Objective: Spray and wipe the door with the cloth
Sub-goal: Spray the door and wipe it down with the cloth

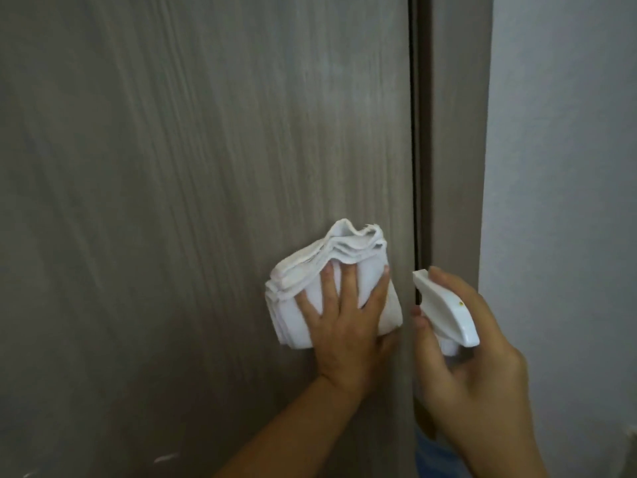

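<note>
Fingers [348, 288] of the left hand [344, 326] spread flat, pressing a folded white cloth [310, 270] against the grey-brown wood-grain door [172, 167]. Right hand [475, 357] fingers curl around a white plastic spray bottle head [444, 305], beside the door edge.

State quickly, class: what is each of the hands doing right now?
Left hand: open, fingers spread, pressing the cloth on the door.
Right hand: closed, holding the spray bottle.

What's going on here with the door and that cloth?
A person is cleaning a wood-grain door. The left hand presses a folded white cloth flat against the door near its right edge. The right hand grips a white spray bottle beside the door frame, nozzle toward the door.
</note>
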`<state>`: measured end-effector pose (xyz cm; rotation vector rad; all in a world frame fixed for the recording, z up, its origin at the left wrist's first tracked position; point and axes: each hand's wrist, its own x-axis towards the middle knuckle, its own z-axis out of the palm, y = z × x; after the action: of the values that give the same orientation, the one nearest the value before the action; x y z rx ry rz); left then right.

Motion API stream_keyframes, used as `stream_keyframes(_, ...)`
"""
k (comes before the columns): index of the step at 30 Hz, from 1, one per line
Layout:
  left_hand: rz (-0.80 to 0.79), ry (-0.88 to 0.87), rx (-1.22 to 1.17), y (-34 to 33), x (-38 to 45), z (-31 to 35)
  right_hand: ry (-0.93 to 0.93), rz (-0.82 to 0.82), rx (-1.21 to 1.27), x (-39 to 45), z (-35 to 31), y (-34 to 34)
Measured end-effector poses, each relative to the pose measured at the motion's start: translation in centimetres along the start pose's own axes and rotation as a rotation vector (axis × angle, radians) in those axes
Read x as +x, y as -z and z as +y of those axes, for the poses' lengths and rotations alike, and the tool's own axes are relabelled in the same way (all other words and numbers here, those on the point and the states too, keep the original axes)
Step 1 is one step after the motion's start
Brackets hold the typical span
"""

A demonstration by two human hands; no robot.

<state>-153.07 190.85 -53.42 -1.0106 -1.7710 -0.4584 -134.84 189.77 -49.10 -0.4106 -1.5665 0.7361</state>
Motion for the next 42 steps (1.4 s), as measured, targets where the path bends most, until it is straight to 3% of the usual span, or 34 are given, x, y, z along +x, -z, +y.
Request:
stream_keyframes(5, -0.13, -0.328, -0.072, -0.1, 0.9, 2.0, 0.028, 0.08, 0.053, -0.1, -0.6, 0.3)
stream_keyframes(9, -0.033, -0.684, -0.031, 0.6, 2.2, -2.4, -0.008, 0.078, 0.046, -1.2, -1.3, -0.2)
stream_keyframes(12, -0.069, -1.014, 0.076, 2.3, 3.2, -7.9, -0.021, 0.044, 0.074, -2.3, -1.8, -0.8)
stream_keyframes(14, -0.094, -1.107, 0.174, 3.1, 3.4, -11.1, -0.019, 0.035, 0.07, -2.9, -2.0, -1.4)
stream_keyframes(17, -0.074, -1.105, 0.176, 4.0, 2.8, -15.4, -0.033, 0.028, 0.062, -3.6, -2.3, -2.3)
stream_keyframes(20, -0.065, -1.045, 0.21, 5.1, 1.3, -20.3, -0.041, -0.004, 0.023, -4.0, -2.5, -3.0)
stream_keyframes(23, -0.064, -0.855, 0.157, 5.8, -0.9, -24.7, -0.04, -0.061, -0.007, -4.3, -2.5, -3.1)
stream_keyframes(28, 0.025, -0.232, 0.042, 6.1, -4.0, -25.0, -0.018, -0.027, -0.038, -5.0, -2.2, -3.4)
stream_keyframes(32, 0.026, 0.392, -0.021, 5.0, -2.6, -16.9, -0.019, 0.014, -0.013, -5.2, -1.9, -3.0)
stream_keyframes(35, 0.047, 0.724, -0.107, 4.6, 0.2, -10.5, -0.102, 0.035, 0.026, -4.4, 0.1, -3.0)
stream_keyframes(38, 0.047, 0.815, -0.208, 3.8, 1.9, -5.6, -0.174, 0.055, 0.126, -3.5, 0.3, -3.1)
stream_keyframes(40, 0.034, 0.743, -0.202, 3.3, 2.3, -3.1, -0.147, 0.124, 0.157, -3.5, 0.4, -2.8)
stream_keyframes(42, 0.024, 0.622, -0.164, 2.6, 2.1, -1.4, -0.26, 0.076, 0.234, -3.8, 1.3, -2.0)
